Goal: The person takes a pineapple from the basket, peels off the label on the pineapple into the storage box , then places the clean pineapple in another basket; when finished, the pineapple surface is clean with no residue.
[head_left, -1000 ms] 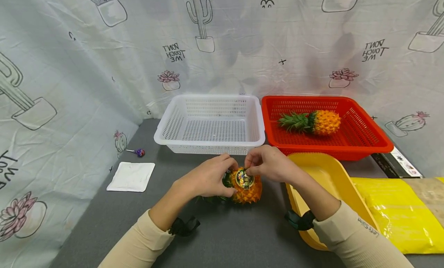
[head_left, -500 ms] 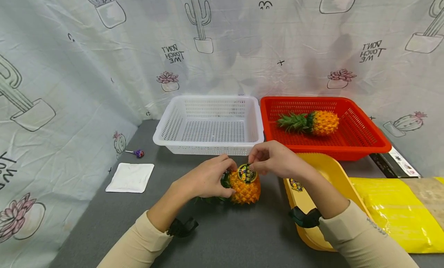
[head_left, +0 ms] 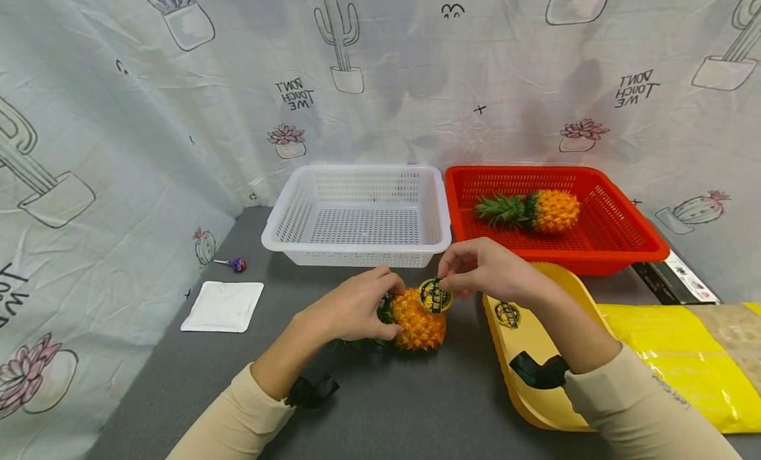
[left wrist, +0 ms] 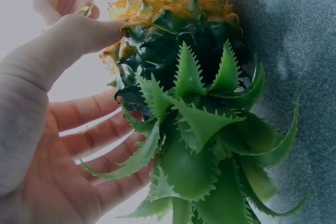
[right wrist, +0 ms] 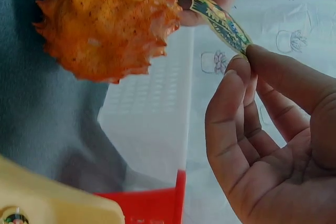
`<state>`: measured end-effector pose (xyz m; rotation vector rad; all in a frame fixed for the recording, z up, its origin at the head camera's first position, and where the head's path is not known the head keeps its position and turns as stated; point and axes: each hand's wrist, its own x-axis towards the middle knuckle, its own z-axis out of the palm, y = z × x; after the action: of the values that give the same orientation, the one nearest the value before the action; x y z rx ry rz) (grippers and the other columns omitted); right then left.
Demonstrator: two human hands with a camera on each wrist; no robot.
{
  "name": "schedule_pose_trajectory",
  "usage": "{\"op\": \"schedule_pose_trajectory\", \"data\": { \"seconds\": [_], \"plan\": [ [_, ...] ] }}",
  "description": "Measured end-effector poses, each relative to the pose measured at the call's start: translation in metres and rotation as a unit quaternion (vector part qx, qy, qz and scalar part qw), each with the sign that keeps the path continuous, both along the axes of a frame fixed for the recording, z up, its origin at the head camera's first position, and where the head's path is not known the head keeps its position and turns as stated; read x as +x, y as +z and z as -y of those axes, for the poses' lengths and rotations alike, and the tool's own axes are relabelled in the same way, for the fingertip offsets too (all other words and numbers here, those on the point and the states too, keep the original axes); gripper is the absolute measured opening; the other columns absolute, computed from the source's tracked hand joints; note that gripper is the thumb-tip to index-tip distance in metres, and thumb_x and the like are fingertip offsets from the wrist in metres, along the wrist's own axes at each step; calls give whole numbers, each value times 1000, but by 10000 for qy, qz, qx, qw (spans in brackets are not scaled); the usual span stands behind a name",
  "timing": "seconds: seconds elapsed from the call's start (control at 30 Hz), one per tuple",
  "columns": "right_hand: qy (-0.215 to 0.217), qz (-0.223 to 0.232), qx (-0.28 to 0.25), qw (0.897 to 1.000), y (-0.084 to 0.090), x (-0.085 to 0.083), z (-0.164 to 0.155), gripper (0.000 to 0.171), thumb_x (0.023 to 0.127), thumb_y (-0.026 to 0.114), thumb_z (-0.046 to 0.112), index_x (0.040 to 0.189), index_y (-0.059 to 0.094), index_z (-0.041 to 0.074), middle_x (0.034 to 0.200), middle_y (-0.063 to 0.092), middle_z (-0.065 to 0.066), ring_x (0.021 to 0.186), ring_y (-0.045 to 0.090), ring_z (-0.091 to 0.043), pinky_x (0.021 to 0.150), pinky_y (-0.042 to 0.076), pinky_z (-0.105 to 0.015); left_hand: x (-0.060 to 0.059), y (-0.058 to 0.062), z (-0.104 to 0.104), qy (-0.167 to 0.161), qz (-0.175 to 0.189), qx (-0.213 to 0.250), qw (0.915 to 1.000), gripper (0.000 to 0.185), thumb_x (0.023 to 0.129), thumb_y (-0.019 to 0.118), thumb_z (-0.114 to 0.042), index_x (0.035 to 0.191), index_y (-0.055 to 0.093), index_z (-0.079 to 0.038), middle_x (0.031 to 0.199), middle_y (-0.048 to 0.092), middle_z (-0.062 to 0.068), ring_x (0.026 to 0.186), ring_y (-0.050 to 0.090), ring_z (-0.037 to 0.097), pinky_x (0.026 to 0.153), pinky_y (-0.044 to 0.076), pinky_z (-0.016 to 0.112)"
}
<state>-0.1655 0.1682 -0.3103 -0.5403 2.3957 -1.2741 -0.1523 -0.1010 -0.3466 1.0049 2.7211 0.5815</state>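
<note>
An orange toy-like pineapple (head_left: 419, 329) with spiky skin lies on the grey table, its green leaves (left wrist: 191, 161) pointing left. My left hand (head_left: 355, 306) grips it near the leaf end, thumb on one side and fingers on the other. Between thumb and forefinger my right hand (head_left: 496, 269) pinches a round black-and-gold sticker (head_left: 436, 296). In the right wrist view the sticker (right wrist: 223, 24) is held by its edge, apart from the pineapple and slightly curved. A second such sticker (head_left: 507, 315) is on the yellow tray (head_left: 549, 417) under my right forearm.
A white basket (head_left: 357, 256) stands behind the hands. Beside it, a red basket (head_left: 594, 255) holds another pineapple (head_left: 555, 211). A yellow bag (head_left: 672, 361) lies at the right. On the left are a white packet (head_left: 222, 306) and a lollipop (head_left: 238, 265).
My right hand has drawn the sticker away from the pineapple's skin, moving right and slightly up. The sticker on the yellow tray has come into sight. My left hand keeps its grip.
</note>
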Motion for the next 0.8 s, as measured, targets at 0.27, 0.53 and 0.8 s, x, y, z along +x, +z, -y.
{"op": "schedule_pose_trajectory", "data": {
  "seconds": [0.27,0.53,0.8],
  "plan": [
    [-11,173,-193,9997,4,3,-18,18,93,77,20,101,71,5,83,66,-11,74,65,-26,75,58,-38,1,-1,0,-41,-60,4,10000,50,84,83,-38,125,64,-16,111,56,-4,83,51,12,75,46,29],
    [-111,348,-243,9990,5,4,-30,19,94,76,21,104,71,6,91,69,-13,83,68,-32,80,61,-42,2,-2,1,-20,-32,39,10000,50,84,83,-37,125,63,-16,112,57,-3,85,51,12,76,47,29],
    [-265,473,-179,9984,6,5,-46,24,93,77,25,107,71,6,93,69,-13,86,68,-32,81,60,-40,1,-3,1,-47,-71,51,10000,50,83,83,-38,124,64,-17,111,57,-4,84,51,12,75,47,29]
  ]
}}
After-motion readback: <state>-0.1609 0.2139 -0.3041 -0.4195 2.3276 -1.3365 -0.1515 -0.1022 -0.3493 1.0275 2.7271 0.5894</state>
